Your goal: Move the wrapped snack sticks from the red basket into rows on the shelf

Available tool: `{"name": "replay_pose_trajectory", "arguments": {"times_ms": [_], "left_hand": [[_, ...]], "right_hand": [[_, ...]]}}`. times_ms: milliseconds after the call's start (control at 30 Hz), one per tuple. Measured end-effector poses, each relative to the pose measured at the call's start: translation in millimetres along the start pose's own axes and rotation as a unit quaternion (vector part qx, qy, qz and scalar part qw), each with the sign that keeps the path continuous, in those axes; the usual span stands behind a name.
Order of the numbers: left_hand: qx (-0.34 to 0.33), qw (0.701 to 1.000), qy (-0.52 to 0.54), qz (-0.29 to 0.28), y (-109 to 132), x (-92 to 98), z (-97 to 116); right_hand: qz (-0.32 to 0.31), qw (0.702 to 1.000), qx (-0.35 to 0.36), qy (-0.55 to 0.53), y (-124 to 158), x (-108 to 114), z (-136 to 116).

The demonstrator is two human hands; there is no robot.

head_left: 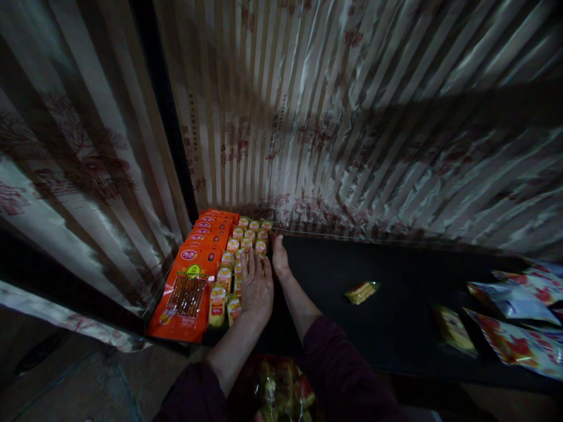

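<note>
My left hand [255,285] lies flat with fingers stretched out on a block of small yellow snack packets [237,258] set in rows on a black shelf [396,305]. My right hand [278,255] rests against the right edge of the same rows, fingers straight and pressed to the packets. To the left of the yellow packets lies a stack of orange snack bags [193,281], overlapping toward the back. A single yellow packet [361,291] lies loose on the shelf to the right of my hands.
Striped, wrinkled wrapping covers the wall behind the shelf [352,117]. Several larger colourful snack bags [514,328] lie at the shelf's right end. A bag of more yellow packets [284,390] sits below my forearms. The floor shows at lower left.
</note>
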State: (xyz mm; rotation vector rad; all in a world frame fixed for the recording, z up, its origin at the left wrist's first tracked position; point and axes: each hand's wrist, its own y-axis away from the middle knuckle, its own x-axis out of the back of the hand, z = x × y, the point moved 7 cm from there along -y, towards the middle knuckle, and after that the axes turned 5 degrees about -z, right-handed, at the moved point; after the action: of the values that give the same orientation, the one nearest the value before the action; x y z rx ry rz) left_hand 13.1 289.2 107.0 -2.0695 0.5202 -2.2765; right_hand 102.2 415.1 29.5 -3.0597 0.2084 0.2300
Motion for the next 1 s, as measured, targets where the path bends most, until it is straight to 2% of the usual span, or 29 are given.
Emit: {"name": "replay_pose_trajectory", "arguments": {"times_ms": [567, 833, 1000], "left_hand": [[0.008, 1.0, 0.013, 0.005, 0.5, -0.6, -0.9], [0.007, 1.0, 0.002, 0.01, -0.6, 2.2, -0.8], [0.001, 1.0, 0.016, -0.015, 0.9, 4.0, 2.6]], "right_hand": [[0.005, 0.999, 0.001, 0.035, 11.3, -2.1, -15.6], [0.007, 1.0, -0.006, -0.011, 10.5, 1.4, -9.1], [0.027, 0.999, -0.026, -0.013, 20.3, 9.4, -2.5]]}}
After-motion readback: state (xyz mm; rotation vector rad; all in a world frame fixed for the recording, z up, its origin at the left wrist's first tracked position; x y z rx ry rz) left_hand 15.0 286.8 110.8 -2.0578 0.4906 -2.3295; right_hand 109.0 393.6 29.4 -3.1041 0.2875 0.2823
